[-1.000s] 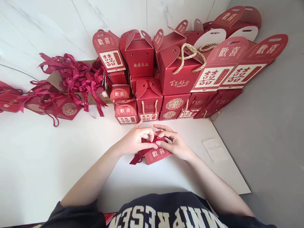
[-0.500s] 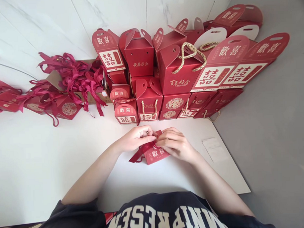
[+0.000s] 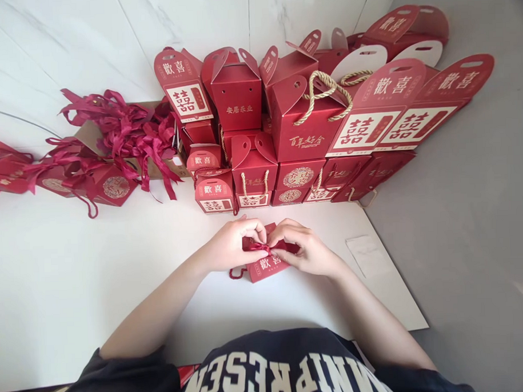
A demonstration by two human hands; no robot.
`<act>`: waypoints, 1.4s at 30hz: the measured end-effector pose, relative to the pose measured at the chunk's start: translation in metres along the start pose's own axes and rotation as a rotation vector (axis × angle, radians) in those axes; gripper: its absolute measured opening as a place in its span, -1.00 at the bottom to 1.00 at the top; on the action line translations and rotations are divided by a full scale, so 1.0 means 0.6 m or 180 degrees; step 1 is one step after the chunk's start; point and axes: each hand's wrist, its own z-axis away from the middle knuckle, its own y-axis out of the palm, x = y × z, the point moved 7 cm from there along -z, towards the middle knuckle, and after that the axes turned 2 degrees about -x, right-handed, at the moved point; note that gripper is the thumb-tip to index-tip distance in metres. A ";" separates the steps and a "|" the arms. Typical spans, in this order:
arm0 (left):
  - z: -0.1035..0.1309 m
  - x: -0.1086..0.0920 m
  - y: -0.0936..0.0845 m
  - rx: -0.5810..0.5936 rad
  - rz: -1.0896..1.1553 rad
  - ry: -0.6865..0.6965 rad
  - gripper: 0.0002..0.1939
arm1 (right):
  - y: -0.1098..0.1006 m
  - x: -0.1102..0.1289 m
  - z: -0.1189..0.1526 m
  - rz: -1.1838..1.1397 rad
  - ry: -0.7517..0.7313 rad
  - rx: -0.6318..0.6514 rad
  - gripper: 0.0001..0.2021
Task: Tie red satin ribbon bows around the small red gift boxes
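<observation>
A white table (image 3: 76, 305) stands before veined white tiles (image 3: 88, 42) — a grey wall (image 3: 472, 223) flanks its right.

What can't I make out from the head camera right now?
All in the head view:
- Middle of the red ribbon: fingers of the left hand and right hand cover it; whether it is knotted cannot be told.
- Right end of the small box: behind the right hand.
- Far-left red box: cut off by the picture's edge.
- Inside of the cardboard box: covered by the ribbon pile.
</observation>
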 end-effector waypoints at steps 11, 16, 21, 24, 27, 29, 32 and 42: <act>0.049 -0.036 0.034 -0.1363 -0.2038 0.0833 -0.84 | 0.007 -0.015 0.002 -0.0201 0.0278 -0.0217 -0.93; 0.045 -0.035 0.041 -0.1572 -0.2256 0.1044 -0.85 | 0.003 -0.011 0.002 -0.0264 0.0285 -0.0221 -0.97; 0.045 -0.036 0.037 -0.1713 -0.2253 0.1236 -0.86 | -0.005 -0.035 0.005 -0.0479 0.0787 -0.0536 -0.81; 0.043 -0.033 0.037 -0.1658 -0.2223 0.1413 -0.85 | 0.005 -0.046 0.007 -0.0634 0.1045 -0.0381 -0.90; 0.041 -0.030 0.032 -0.1585 -0.1963 0.1603 -0.85 | 0.010 -0.051 0.009 -0.0823 0.1209 -0.0252 -0.89; 0.039 -0.028 0.029 -0.1489 -0.1797 0.1666 -0.85 | 0.010 -0.052 0.010 -0.0826 0.1245 -0.0260 -0.90; 0.036 -0.024 0.023 -0.1382 -0.1630 0.1575 -0.85 | 0.007 -0.050 0.008 -0.0710 0.1151 -0.0386 -0.93; 0.031 -0.026 0.019 -0.1170 -0.1500 0.1368 -0.85 | -0.020 -0.008 -0.001 -0.0151 0.0591 -0.0818 -0.95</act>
